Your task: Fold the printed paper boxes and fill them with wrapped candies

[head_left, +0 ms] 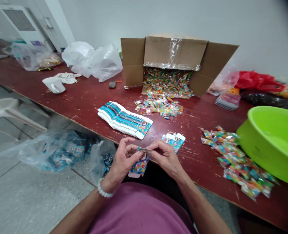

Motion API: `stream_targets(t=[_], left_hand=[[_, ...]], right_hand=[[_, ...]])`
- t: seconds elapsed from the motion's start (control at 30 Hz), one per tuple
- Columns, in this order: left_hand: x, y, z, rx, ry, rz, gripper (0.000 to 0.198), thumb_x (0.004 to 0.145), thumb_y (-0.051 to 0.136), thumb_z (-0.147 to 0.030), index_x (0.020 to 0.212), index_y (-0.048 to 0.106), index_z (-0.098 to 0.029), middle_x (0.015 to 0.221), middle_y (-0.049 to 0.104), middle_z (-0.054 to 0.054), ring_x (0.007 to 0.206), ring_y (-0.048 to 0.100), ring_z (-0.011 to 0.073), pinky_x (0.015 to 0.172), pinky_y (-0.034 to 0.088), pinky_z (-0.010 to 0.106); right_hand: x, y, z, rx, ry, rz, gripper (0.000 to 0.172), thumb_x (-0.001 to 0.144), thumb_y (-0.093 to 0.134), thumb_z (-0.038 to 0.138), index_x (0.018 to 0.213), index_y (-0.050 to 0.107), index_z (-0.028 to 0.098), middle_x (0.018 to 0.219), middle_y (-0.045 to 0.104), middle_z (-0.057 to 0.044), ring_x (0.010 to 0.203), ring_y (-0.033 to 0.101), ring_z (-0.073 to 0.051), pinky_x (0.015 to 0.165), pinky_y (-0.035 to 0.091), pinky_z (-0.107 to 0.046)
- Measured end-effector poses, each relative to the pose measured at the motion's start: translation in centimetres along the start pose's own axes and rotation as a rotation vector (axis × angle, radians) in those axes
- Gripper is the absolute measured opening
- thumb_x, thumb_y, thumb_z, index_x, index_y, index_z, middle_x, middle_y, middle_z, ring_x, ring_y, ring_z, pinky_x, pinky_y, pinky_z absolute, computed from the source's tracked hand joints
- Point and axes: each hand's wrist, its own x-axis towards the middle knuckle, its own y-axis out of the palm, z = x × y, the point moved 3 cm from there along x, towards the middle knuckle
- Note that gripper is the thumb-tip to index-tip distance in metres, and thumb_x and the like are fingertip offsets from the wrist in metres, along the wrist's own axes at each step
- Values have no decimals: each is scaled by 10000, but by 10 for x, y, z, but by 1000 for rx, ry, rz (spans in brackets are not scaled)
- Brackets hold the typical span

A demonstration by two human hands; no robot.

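Just in front of the table edge, a small printed candy box [140,166] with a pale flap at its lower end is held between both hands. My left hand [124,157] grips its left side, thumb across the printed face. My right hand [164,156] pinches the upper right edge with thumb and fingertips. Beyond the hands a fanned row of flat blue printed cartons [124,118] lies on the table. Right behind my right hand rest a few more small boxes [174,140]. Whether the held box is fully opened out, I cannot tell.
An open cardboard box [175,53] on its side spills wrapped candies [160,105] onto the red-brown table [85,104]. At right, more candies [239,159] lie beside a green basin [268,146]. A white mug [54,85] stands at left; bags of packets [65,151] sit below.
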Motion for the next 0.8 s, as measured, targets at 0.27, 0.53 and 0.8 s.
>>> stream_targets(t=[0.27,0.53,0.8], left_hand=[[-1,14,8,-189,-360,107,620,896,548,-632,1332,556,-191,845,668,50,541,612,137,466,503,245],[5,12,8,-78,-306,136,826,872,414,-771,1403,569,-157,716,677,61,531,594,140,454,505,225],[7,10,15,-95,-323,79,741,855,542,-708,1319,641,-139,685,665,42,495,584,129,434,483,218]], right_hand=[[2,4,13,-57,-117,88,174,933,629,325,841,717,207,929,735,-72,809,679,-189,767,537,-332],[9,12,-4,356,295,177,235,805,759,405,824,686,182,963,760,-49,647,660,-136,600,558,-280],[8,10,11,129,58,174,128,894,679,290,807,704,198,1020,760,-67,900,704,-199,809,554,-339]])
